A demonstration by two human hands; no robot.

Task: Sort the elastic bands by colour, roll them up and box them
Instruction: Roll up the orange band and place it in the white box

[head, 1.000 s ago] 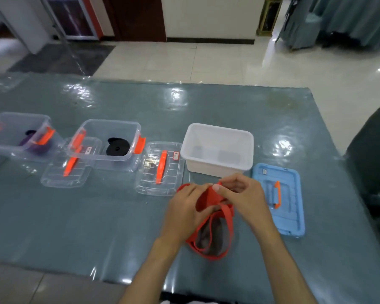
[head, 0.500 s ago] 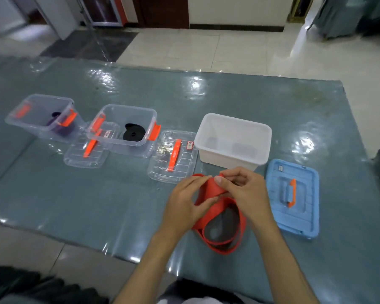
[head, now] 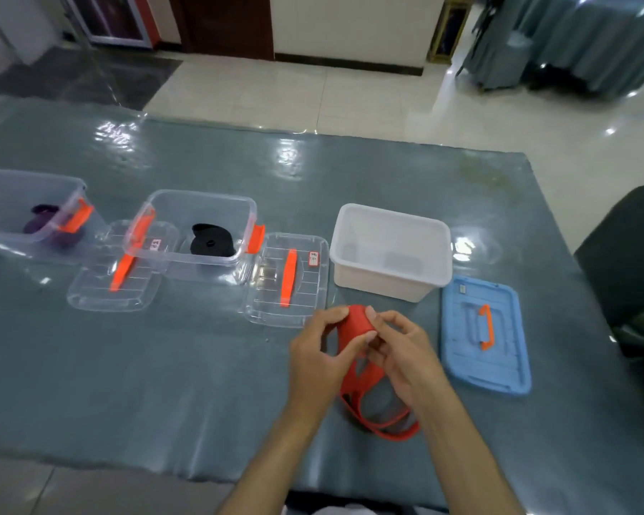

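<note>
Both my hands hold a red elastic band just above the table, in front of the white box. My left hand and my right hand pinch its rolled top end between fingers and thumbs. The loose loops of the band hang down onto the table below my right wrist. The white box looks to hold nothing. A clear box in the middle holds a rolled black band. Another clear box at far left holds a purple band.
Two clear lids with orange handles lie in front of the clear boxes. A blue lid with an orange handle lies right of my hands. The table has a glossy grey-green cover. A dark chair stands at the right edge.
The rolled part of the red band has grown at the top between my fingers, and the loose loops hang shorter. The camera has shifted a little; the boxes have not moved.
</note>
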